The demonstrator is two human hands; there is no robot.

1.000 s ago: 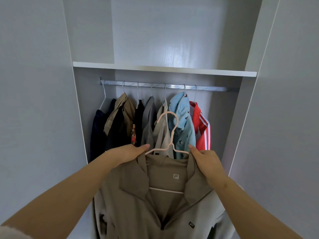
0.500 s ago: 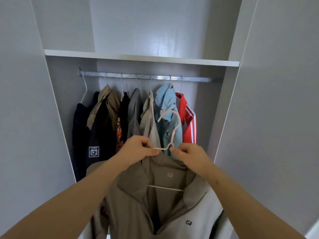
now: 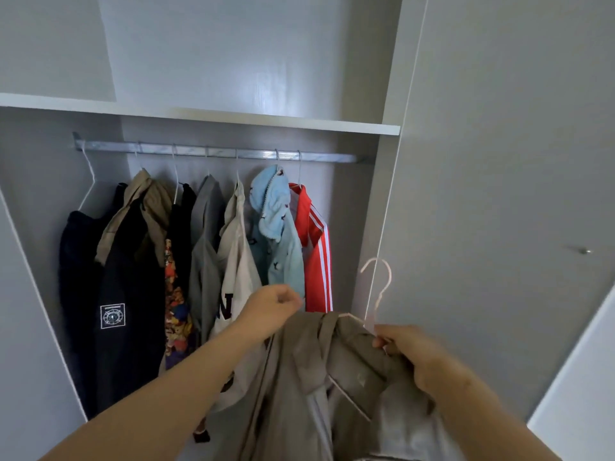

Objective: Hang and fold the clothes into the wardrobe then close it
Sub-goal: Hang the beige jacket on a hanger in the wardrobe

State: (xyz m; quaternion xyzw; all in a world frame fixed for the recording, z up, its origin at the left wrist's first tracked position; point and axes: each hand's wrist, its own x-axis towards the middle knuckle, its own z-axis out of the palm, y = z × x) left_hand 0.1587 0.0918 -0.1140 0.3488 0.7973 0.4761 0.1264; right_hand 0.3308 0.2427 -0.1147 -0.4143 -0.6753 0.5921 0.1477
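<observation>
Head view: the khaki collared jacket hangs low at six o'clock, draped on a pale pink wire hanger and held up in front of the open grey wardrobe, not yet on the rail. The right hand, at five o'clock, has its fingers curled tight round the base of the hanger's neck, with the hook standing up above it at about four o'clock from centre. The left hand sits just below centre, fingers and thumb pinched on the jacket's top edge near the collar.

Behind the hands, the silver metal rail runs across from ten to one o'clock. On it hang a row of clothes, packed close: a dark navy garment with a square white logo at nine o'clock, then a brown one, black, grey and cream ones. A light blue fleece hooded jacket follows, then a red track jacket with white stripes at the rail's right end. A white shelf tops the rail. A grey wardrobe door with a small metal knob fills three o'clock.
</observation>
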